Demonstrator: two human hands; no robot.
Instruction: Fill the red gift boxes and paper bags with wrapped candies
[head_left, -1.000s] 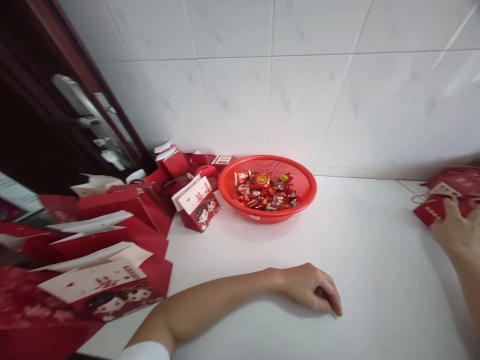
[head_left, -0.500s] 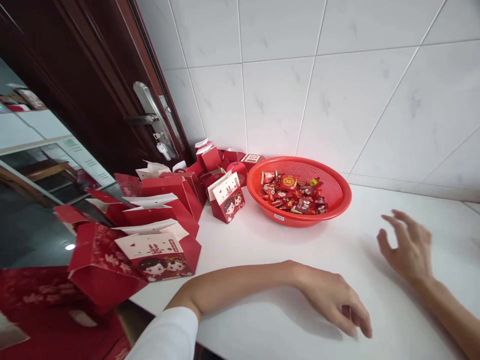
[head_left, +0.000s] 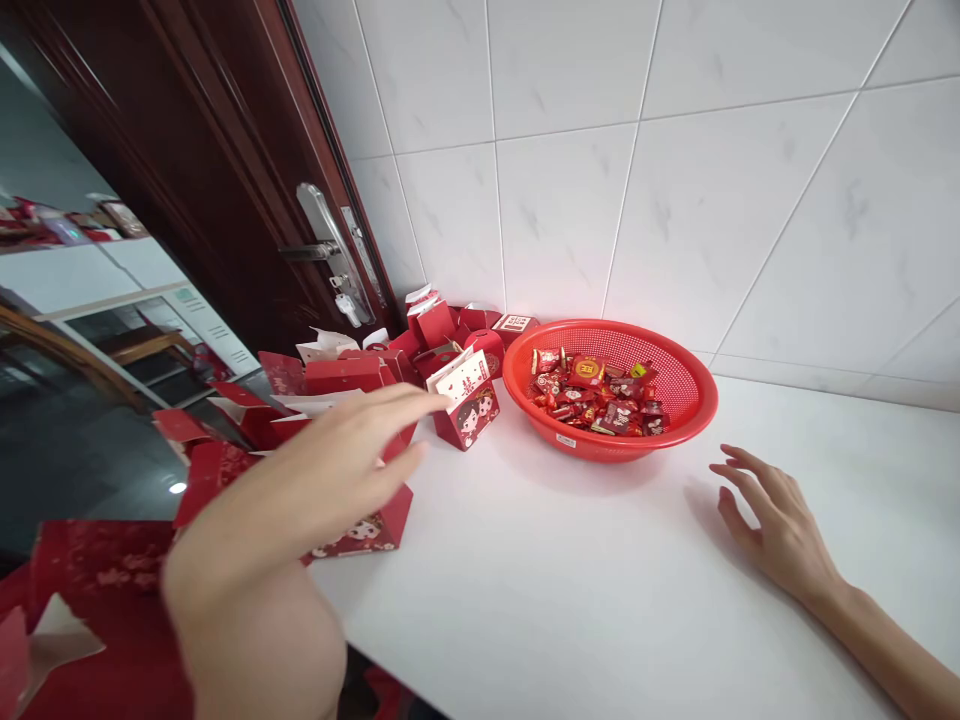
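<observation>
Handling the small box (head_left: 471,418), left of the basket (head_left: 607,449), likely calls for light pressure; the left hand (head_left: 349,455) has extended, unclosed fingers, contact unclear. The right hand (head_left: 784,545), fingers loosely spread, holds nothing.

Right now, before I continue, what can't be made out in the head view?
In the head view:
Large printed box: upper front hidden by the left hand.
Small printed box: whether the hand touches it is unclear; blurred fingers overlap its edge.
Candies: lower layers hidden by those on top.
Sticker on the basket: print too small to read.
Red packaging, lower left: cut off by the bottom edge.
</observation>
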